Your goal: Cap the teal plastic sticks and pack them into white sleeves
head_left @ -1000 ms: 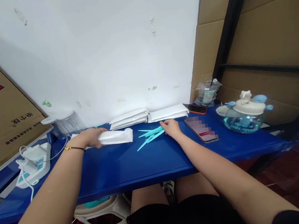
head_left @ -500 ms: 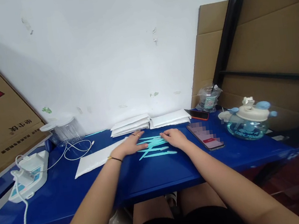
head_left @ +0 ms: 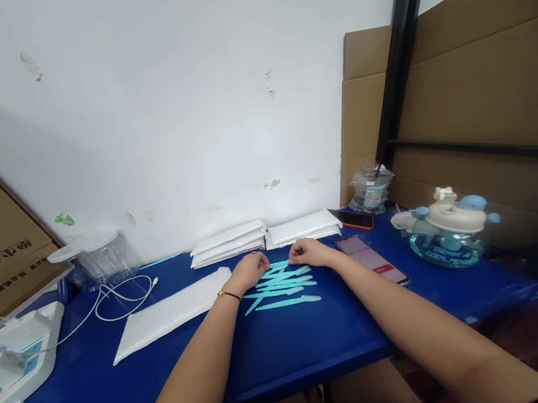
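Several thin turquoise sticks, which look like eyebrow razors (head_left: 288, 302), lie in a loose, crisscrossed pile on the blue table. At the far end of the pile, my left hand (head_left: 251, 272) closes its fingertips on the left end of one razor (head_left: 279, 264). My right hand (head_left: 310, 252) pinches that razor's right end, its fingers curled. The exact fingertip contact is small and partly hidden. Left of the pile, close to my left wrist, lies a white padded mailing bag (head_left: 169, 312).
Two stacks of white bags, left (head_left: 227, 242) and right (head_left: 304, 228), lie against the wall. A phone (head_left: 372, 261), a second phone (head_left: 355, 219) and a blue water bottle (head_left: 449, 231) are on the right. Clear jars (head_left: 107, 260), a cable and a power strip (head_left: 28, 362) occupy the left.
My left hand has gone from spread flat over the razors to a pinch at the pile's far end. My right hand stays at the far right end. The view has shifted slightly.
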Demonstrator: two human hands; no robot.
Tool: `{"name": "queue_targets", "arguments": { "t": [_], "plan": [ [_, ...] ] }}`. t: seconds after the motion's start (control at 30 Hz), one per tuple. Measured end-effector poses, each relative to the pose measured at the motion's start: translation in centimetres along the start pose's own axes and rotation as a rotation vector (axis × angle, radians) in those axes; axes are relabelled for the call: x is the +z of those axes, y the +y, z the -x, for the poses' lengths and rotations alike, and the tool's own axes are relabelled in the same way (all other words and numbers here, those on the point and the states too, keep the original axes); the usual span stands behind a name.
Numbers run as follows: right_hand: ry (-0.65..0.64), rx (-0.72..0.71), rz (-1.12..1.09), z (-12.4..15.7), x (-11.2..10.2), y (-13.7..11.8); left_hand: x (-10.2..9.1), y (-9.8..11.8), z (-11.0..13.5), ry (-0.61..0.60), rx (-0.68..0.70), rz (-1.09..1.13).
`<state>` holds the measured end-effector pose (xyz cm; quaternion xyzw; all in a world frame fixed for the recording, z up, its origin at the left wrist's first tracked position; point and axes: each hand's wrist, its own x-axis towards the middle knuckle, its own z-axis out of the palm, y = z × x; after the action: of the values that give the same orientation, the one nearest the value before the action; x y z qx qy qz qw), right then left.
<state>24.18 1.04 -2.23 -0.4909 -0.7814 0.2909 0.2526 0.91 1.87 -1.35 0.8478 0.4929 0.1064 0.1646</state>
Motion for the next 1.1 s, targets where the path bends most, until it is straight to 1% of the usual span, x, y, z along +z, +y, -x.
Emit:
{"name": "queue_targets", "arguments": {
  "t": [0.03,0.1,0.2,0.27,0.33,0.4,0.47,0.53,0.57,0.63,0.7,0.8,0.9,1.0,1.07,1.1],
  "plan": [
    [-0.010,0.000,-0.038,-0.1,0.2,0.3,0.0,0.0,0.1,0.021,0.002,-0.004],
    [0.013,0.029,-0.073,-0.1,0.2,1.0,-0.2,-0.1,0.3,0.069,-0.003,-0.039],
    [0.076,0.100,-0.044,0.2,-0.6,1.9,-1.0,-0.4,0.6,0.140,-0.037,-0.092],
    [0.132,0.111,0.011,0.3,-1.0,2.1,-1.6,-0.6,0.8,0.174,-0.056,-0.082],
    [0.194,0.068,0.091,0.4,-1.0,1.7,-1.9,-0.8,1.0,0.157,-0.052,-0.053],
    [0.223,0.002,0.157,0.3,-0.5,0.9,-2.0,-0.9,1.2,0.082,-0.032,-0.030],
    [0.194,-0.042,0.206,0.2,0.4,-0.1,-1.7,-0.8,1.3,-0.005,-0.015,-0.005],
    [0.159,-0.056,0.247,0.1,1.1,-1.1,-1.4,-0.7,1.3,-0.050,-0.009,0.025],
    [0.143,-0.049,0.261,0.1,1.4,-1.5,-1.2,-0.5,1.2,-0.052,-0.006,0.031],
    [0.116,-0.020,0.265,0.0,1.7,-2.1,-1.0,-0.2,1.0,-0.012,0.011,0.013],
    [0.105,0.016,0.257,0.1,1.4,-2.2,-0.9,0.1,0.8,0.052,0.027,-0.038],
    [0.117,0.067,0.243,0.2,0.5,-1.7,-1.0,0.2,0.5,0.125,0.019,-0.099],
    [0.177,0.110,0.263,0.3,-0.6,-0.9,-1.2,0.0,0.4,0.150,-0.021,-0.119],
    [0.248,0.110,0.303,0.7,-1.3,-0.5,-1.4,0.2,0.5,0.187,-0.052,-0.125],
    [0.232,0.081,0.284,1.1,-1.5,-0.6,-1.6,0.5,0.8,0.188,-0.050,-0.126],
    [0.194,0.060,0.266,1.3,-1.6,-0.7,-1.6,0.7,0.9,0.169,-0.041,-0.121]
  ]
}}
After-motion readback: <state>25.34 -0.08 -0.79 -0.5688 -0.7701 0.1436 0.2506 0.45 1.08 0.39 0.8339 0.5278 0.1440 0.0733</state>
